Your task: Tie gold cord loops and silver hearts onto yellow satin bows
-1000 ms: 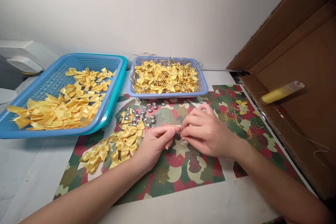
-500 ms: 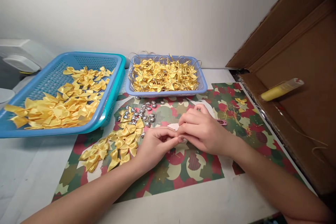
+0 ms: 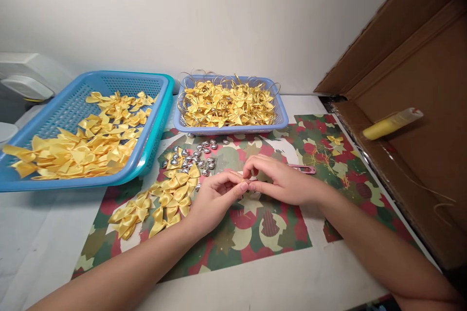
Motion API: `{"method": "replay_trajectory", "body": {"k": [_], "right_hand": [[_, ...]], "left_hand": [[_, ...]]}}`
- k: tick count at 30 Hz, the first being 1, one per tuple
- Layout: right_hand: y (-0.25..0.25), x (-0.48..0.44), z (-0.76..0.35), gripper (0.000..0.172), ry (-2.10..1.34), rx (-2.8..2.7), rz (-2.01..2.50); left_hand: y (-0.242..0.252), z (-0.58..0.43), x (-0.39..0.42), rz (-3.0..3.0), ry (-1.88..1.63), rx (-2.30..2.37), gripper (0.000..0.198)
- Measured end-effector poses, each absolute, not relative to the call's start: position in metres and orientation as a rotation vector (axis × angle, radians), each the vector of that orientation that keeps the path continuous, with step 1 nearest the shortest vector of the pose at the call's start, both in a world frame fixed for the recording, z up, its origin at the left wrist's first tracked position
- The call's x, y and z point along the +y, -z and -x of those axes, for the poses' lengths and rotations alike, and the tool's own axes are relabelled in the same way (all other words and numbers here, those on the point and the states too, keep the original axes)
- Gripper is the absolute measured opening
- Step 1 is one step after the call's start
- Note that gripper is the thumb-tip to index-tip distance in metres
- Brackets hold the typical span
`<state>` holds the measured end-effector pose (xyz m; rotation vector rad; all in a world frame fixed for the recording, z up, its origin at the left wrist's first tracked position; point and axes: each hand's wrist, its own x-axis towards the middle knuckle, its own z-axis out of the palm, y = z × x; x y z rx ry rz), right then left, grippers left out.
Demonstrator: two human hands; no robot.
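Note:
My left hand (image 3: 215,199) and my right hand (image 3: 277,180) meet above the patterned sheet, fingertips pinched together. Whatever sits between them is tiny and mostly hidden; a small yellowish bit shows there. To the left of my left hand lies a loose pile of yellow satin ribbon bows (image 3: 171,194). Just behind that pile are several small silver jingle bells (image 3: 197,155). A pink-handled tool (image 3: 305,169), partly covered by my right hand, rests beyond it.
A blue basket (image 3: 160,102) of yellow bows, stacked on a teal one, stands left. Behind my hands, a smaller basket (image 3: 233,131) holds bows with gold cords. A yellow thread spool (image 3: 390,124) juts from the cardboard (image 3: 419,58) at right. Thread scraps (image 3: 323,160) lie nearby.
My right hand has turned and lowered slightly, its fingers now curled into a pinch against the left fingertips. More of the pink-handled tool shows behind it.

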<state>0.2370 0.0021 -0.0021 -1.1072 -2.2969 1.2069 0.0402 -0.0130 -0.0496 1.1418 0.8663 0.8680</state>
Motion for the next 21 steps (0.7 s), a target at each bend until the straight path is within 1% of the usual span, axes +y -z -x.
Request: {"method": "replay_trajectory", "body": {"k": [6, 15, 21], "right_hand": [[0.003, 0.002, -0.234, 0.013, -1.154, -2.277, 1.142], [0.003, -0.002, -0.232, 0.015, -0.908, -2.335, 1.121], [-0.001, -0.009, -0.231, 0.016, -0.786, -2.352, 1.101]], "left_hand": [[0.048, -0.041, -0.014, -1.135, -0.848, 0.897, 0.027], [0.050, -0.039, -0.014, -1.270, -0.879, 0.858, 0.031], [0.048, -0.038, -0.017, -1.487, -0.819, 0.815, 0.031]]}}
